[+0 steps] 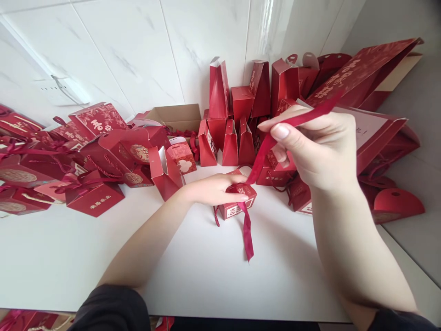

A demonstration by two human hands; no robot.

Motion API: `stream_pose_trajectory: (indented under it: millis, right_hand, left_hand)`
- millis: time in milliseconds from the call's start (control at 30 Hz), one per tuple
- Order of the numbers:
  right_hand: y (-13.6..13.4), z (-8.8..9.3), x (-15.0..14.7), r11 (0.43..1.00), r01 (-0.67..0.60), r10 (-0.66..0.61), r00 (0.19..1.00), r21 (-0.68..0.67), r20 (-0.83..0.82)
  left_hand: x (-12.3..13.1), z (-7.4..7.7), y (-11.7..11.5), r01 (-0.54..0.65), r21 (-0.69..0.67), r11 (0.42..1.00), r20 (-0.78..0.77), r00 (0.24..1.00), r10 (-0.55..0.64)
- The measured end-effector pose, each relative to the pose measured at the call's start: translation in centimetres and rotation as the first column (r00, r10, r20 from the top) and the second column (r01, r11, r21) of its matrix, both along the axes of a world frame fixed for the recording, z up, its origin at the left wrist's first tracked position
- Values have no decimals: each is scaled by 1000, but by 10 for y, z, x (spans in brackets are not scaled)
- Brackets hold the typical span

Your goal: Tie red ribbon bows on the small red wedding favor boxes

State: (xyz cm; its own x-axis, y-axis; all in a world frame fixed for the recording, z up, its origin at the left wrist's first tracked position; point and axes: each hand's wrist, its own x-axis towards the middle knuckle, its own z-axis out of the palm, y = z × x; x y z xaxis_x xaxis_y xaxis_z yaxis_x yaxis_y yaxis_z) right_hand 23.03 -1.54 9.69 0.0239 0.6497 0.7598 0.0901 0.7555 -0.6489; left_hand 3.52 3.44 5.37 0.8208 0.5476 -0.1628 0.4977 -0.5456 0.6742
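A small red gift box (231, 209) stands on the white table (206, 266) in the middle. My left hand (215, 189) lies over its top, fingers pressed down on the ribbon knot. A dark red ribbon (263, 154) runs from the box up to my right hand (310, 145), which pinches it between thumb and fingers, raised above and right of the box. The ribbon's other end (247, 236) hangs down onto the table in front of the box.
Many red gift boxes are piled at the left (93, 161) and stand along the tiled wall at the back (241, 119). Large red paper bags (365, 73) lean at the right. An open brown carton (175, 117) sits behind. The table's front edge is near me.
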Motion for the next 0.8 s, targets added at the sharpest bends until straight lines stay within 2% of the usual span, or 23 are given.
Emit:
stream_pose_trajectory:
  millis: [67, 167, 233, 300, 333, 400, 433, 467, 533, 633, 733, 800]
  right_hand:
    - [0, 1, -1, 1000, -6, 4, 998, -31, -62]
    - [1, 4, 4, 993, -114, 110, 986, -29, -123]
    - [4, 4, 15, 984, -157, 154, 987, -78, -51]
    - [9, 3, 29, 956, -160, 201, 967, -245, 154]
    - [11, 1, 36, 918, -164, 275, 919, -361, 283]
    - [16, -4, 43, 778, -164, 522, 707, -606, 478]
    - [18, -7, 43, 697, -164, 638, 587, -698, 499]
    - [20, -9, 41, 626, -173, 720, 502, -760, 479]
    - [22, -14, 31, 532, -200, 801, 433, -823, 412]
    - [23, -17, 14, 469, -169, 842, 383, -867, 381]
    - [23, -19, 7, 464, -137, 859, 311, -875, 407]
    - [24, -19, 6, 456, -178, 872, 283, -872, 399]
  left_hand:
    - [0, -2, 3, -79, -59, 995, 54, 995, 82]
    - [-1, -8, 9, -143, -243, 959, 156, 970, 184]
    - [-2, -13, 13, -123, -390, 912, 245, 941, 232]
    - [-2, -17, 17, -100, -505, 857, 302, 910, 284]
    - [-2, -18, 18, -110, -536, 837, 308, 898, 315]
    - [-2, -18, 18, -152, -558, 816, 293, 884, 365]
    - [-2, -18, 18, -166, -558, 813, 291, 878, 380]
    - [-2, -17, 18, -168, -558, 813, 297, 874, 385]
    - [-3, -16, 18, -138, -571, 809, 324, 868, 377]
    - [-3, -17, 19, -111, -593, 798, 350, 856, 380]
    - [-3, -19, 20, -117, -595, 795, 350, 853, 387]
    - [-3, -20, 20, -122, -595, 794, 344, 854, 389]
